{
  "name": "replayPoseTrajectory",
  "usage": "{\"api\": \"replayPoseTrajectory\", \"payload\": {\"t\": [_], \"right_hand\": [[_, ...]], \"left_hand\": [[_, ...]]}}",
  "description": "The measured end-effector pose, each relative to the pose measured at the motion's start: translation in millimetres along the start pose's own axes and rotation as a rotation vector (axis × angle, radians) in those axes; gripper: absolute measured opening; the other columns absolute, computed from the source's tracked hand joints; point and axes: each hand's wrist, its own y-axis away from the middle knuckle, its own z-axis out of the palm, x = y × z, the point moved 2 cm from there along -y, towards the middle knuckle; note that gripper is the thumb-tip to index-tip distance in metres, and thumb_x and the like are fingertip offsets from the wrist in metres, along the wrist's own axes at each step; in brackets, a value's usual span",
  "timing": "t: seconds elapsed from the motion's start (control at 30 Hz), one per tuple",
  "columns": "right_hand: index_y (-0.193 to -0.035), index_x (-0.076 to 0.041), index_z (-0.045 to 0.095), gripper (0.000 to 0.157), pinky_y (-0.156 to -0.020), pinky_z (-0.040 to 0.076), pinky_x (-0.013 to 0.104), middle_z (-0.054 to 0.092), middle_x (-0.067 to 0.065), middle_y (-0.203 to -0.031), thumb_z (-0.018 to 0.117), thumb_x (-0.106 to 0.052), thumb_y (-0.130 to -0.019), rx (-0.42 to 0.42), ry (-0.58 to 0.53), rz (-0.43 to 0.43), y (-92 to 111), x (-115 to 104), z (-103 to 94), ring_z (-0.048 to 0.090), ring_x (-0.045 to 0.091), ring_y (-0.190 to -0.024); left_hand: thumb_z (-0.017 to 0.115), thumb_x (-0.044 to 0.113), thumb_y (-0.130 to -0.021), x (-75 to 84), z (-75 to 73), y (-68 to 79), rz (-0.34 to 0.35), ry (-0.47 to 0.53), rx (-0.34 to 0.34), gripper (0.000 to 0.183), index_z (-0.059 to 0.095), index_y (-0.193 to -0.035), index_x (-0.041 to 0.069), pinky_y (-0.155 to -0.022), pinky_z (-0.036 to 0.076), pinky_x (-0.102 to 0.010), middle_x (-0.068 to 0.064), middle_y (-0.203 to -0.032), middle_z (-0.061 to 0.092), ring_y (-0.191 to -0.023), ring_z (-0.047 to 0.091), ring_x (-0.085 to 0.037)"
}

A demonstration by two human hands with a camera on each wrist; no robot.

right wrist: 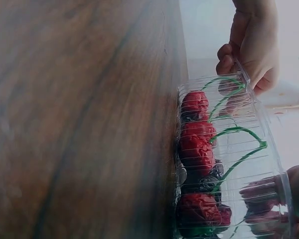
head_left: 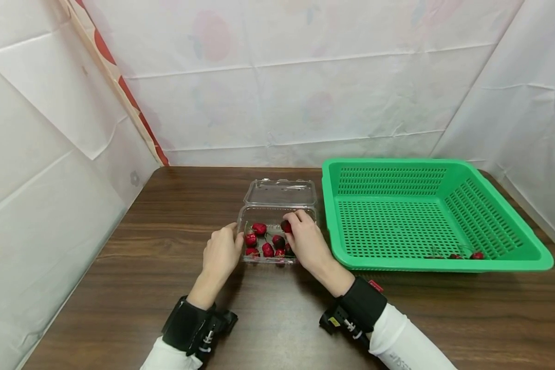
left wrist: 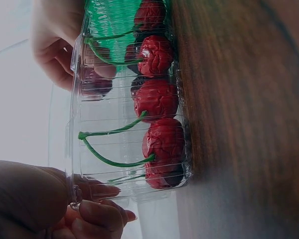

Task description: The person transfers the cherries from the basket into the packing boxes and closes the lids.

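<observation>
A clear plastic clamshell box (head_left: 269,215) stands on the table with its lid (head_left: 281,192) folded back. Inside lie several wrinkled red cherries (left wrist: 156,99), some dark, with green stems (right wrist: 239,130). At the box's left side, my left hand (head_left: 222,252) pinches the rim between thumb and fingers. My right hand (head_left: 307,244) reaches over the right side of the box and holds a dark red cherry (head_left: 285,226) in its fingertips, above the others. Part of the box's right end is hidden beneath that hand.
To the right of the box stands a large green plastic basket (head_left: 400,264) with a few cherries (head_left: 477,255) near its front wall. The brown wooden table (head_left: 157,246) meets white sheets (head_left: 277,103) at its back and sides.
</observation>
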Motion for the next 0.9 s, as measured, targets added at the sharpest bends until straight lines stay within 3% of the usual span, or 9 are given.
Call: {"api": "replayPoseTrajectory", "payload": {"t": [0.47,0.9], "right_hand": [[-0.096,0.001,0.062,0.027,-0.069,0.047,0.034,0.056,0.011,-0.088,0.07,-0.001,-0.071,-0.116,0.051,0.052,0.6,2.2,3.3,0.058,0.025,-0.083],[-0.094,0.002,0.062,0.02,-0.065,0.047,0.032,0.056,0.01,-0.085,0.067,-0.005,-0.076,-0.08,0.004,0.018,3.6,-0.1,2.2,0.057,0.023,-0.075]], "left_hand": [[0.054,0.012,-0.087,0.3,0.6,-0.4,0.01,0.001,0.007,0.034,0.055,-0.114,-0.008,-0.035,0.028,-0.027,-0.012,-0.067,0.061,-0.041,0.039,-0.015],[0.054,0.013,-0.087,0.0,0.5,-0.2,0.008,-0.001,0.009,0.033,0.056,-0.114,-0.006,-0.037,0.031,-0.029,-0.013,-0.072,0.062,-0.044,0.043,-0.017]]}}
